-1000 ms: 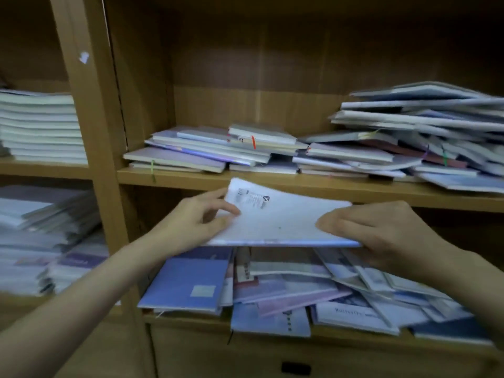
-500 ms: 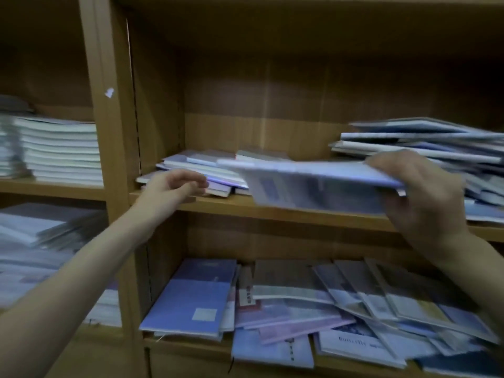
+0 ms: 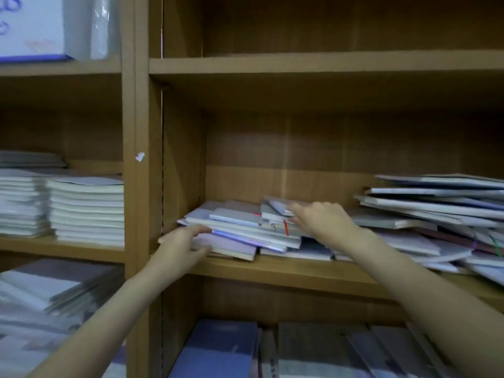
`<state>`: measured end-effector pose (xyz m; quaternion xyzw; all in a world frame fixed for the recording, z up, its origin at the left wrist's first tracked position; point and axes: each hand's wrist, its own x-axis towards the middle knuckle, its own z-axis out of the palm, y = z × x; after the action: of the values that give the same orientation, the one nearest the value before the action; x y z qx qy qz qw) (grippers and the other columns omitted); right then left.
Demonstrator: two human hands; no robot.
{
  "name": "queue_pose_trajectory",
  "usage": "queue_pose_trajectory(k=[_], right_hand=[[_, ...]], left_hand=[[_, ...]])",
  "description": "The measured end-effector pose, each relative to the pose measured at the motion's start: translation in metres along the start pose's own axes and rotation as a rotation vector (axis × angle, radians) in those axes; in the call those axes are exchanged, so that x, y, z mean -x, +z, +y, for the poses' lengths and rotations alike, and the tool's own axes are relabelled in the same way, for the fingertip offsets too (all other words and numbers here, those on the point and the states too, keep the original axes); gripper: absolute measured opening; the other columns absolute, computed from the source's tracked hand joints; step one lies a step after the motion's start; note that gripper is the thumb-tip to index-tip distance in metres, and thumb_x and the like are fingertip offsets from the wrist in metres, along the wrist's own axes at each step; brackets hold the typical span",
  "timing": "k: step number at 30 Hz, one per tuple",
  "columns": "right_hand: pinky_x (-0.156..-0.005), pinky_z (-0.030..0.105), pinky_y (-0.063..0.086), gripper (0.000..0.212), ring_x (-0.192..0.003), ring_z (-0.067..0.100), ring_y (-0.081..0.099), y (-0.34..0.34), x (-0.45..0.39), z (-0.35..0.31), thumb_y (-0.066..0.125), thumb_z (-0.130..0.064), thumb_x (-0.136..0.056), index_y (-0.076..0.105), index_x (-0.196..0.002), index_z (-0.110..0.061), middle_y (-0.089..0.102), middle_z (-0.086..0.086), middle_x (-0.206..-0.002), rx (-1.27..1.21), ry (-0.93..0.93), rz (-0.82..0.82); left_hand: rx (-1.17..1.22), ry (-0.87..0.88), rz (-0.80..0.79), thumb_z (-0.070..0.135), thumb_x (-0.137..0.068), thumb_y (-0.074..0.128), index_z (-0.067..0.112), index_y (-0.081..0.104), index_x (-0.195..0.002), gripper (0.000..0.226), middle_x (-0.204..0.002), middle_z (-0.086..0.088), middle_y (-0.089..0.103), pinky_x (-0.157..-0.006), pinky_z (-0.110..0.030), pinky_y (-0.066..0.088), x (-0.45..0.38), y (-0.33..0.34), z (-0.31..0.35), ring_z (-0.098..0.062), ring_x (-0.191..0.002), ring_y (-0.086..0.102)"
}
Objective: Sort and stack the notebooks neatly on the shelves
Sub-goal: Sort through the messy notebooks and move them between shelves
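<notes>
A loose pile of pale blue, white and lavender notebooks (image 3: 245, 233) lies on the middle shelf (image 3: 272, 272) of a wooden bookcase, against the left wall. My left hand (image 3: 182, 248) grips the pile's left edge, fingers over a lavender notebook and thumb under it. My right hand (image 3: 319, 221) rests with its fingers laid on the small top notebooks (image 3: 274, 210) of the same pile. Whether the right hand pinches anything is hidden by the hand itself.
A sloping, messy heap of notebooks (image 3: 425, 214) fills the shelf's right side. Neat white stacks (image 3: 87, 211) stand in the left compartment, with a slumped pile (image 3: 41, 290) below. More notebooks (image 3: 218, 347) lie on the lower shelf. A white box (image 3: 32, 25) sits top left.
My right hand lifted the white notebook from the lower shelf up to the middle-shelf pile. My left hand let go of it and took the pile's left edge. The view rose.
</notes>
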<state>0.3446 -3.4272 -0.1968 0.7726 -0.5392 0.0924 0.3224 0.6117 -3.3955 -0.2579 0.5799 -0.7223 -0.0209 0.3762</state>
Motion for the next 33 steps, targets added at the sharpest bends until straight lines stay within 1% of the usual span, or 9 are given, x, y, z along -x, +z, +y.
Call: queue_pose_trajectory(k=[3,5,8,11,16,21,24,29,33], right_hand=[[-0.089,0.039,0.045,0.048,-0.122,0.029,0.047,0.022,-0.003,0.002,0.025,-0.047,-0.1,0.031,-0.142,-0.026,0.052,0.006,-0.134,-0.238,0.028,-0.042],[-0.1,0.038,0.037,0.057,-0.13,0.028,0.038,0.032,-0.007,0.003,0.027,-0.053,-0.097,0.024,-0.146,-0.025,0.04,0.004,-0.145,-0.33,0.006,-0.107],[-0.107,0.038,0.027,0.078,-0.134,0.027,0.029,0.033,-0.015,0.003,0.036,-0.066,-0.087,0.012,-0.149,-0.024,0.028,0.002,-0.15,-0.272,-0.025,-0.187],[-0.111,0.04,0.018,0.09,-0.139,0.024,0.019,0.032,-0.021,-0.002,0.048,-0.066,-0.083,0.006,-0.149,-0.023,0.018,-0.001,-0.153,-0.225,-0.039,-0.122],[-0.106,0.035,0.026,0.058,-0.129,0.019,0.039,0.027,-0.031,-0.011,0.044,-0.05,-0.093,0.025,-0.143,-0.03,0.04,-0.006,-0.142,-0.139,-0.155,0.106],[-0.078,0.039,0.049,0.037,-0.103,0.028,0.058,0.001,-0.052,0.024,0.048,-0.041,-0.095,0.041,-0.126,-0.023,0.057,0.002,-0.116,-0.292,0.051,0.235],[-0.072,0.038,0.049,0.034,-0.095,0.026,0.059,-0.002,-0.057,0.036,0.05,-0.036,-0.095,0.042,-0.123,-0.019,0.059,0.005,-0.108,-0.357,0.128,0.256],[-0.078,0.044,0.052,0.035,-0.099,0.027,0.059,0.009,-0.047,0.03,0.049,-0.037,-0.095,0.039,-0.124,-0.023,0.057,0.002,-0.115,-0.353,0.076,0.214],[-0.078,0.043,0.05,0.036,-0.099,0.032,0.059,0.017,-0.045,0.031,0.046,-0.038,-0.096,0.035,-0.128,-0.024,0.054,0.002,-0.116,-0.363,0.066,0.236]], left_hand=[[0.001,-0.006,-0.027,0.025,-0.091,0.058,0.026,0.049,-0.129,0.039,-0.132,0.005,0.053,-0.088,-0.014,0.034,-0.003,0.003,-0.003,-0.009,-0.12,0.048],[-0.012,-0.024,-0.023,0.025,-0.091,0.058,0.027,0.048,-0.129,0.04,-0.133,0.005,0.052,-0.088,-0.015,0.034,-0.007,0.005,-0.005,-0.009,-0.121,0.046],[0.042,-0.098,0.01,0.022,-0.087,0.063,0.024,0.048,-0.131,0.046,-0.135,0.0,0.049,-0.097,-0.024,0.038,-0.015,0.004,-0.004,-0.015,-0.126,0.044],[0.072,-0.115,0.018,0.017,-0.086,0.064,0.019,0.042,-0.137,0.056,-0.14,-0.003,0.045,-0.101,-0.028,0.038,-0.023,0.004,0.001,-0.018,-0.128,0.042],[-0.032,-0.03,0.001,0.024,-0.091,0.058,0.017,0.035,-0.142,0.057,-0.147,0.002,0.035,-0.103,-0.021,0.029,-0.038,0.008,0.013,-0.014,-0.133,0.034],[-0.049,0.034,-0.085,0.026,-0.093,0.055,0.019,0.044,-0.137,0.046,-0.141,0.001,0.045,-0.104,-0.026,0.034,-0.066,0.012,0.022,-0.015,-0.129,0.041],[-0.121,0.107,-0.175,0.031,-0.094,0.053,0.018,0.048,-0.135,0.043,-0.138,0.0,0.05,-0.101,-0.026,0.036,-0.085,0.028,0.032,-0.016,-0.127,0.044],[-0.246,0.124,-0.342,0.042,-0.087,0.06,0.025,0.052,-0.132,0.049,-0.135,0.0,0.052,-0.1,-0.033,0.041,-0.111,0.053,0.057,-0.019,-0.124,0.047],[-0.33,0.123,-0.225,0.056,-0.081,0.061,0.034,0.065,-0.112,0.039,-0.116,0.009,0.063,-0.087,-0.03,0.048,-0.125,0.039,0.059,-0.015,-0.107,0.057]])
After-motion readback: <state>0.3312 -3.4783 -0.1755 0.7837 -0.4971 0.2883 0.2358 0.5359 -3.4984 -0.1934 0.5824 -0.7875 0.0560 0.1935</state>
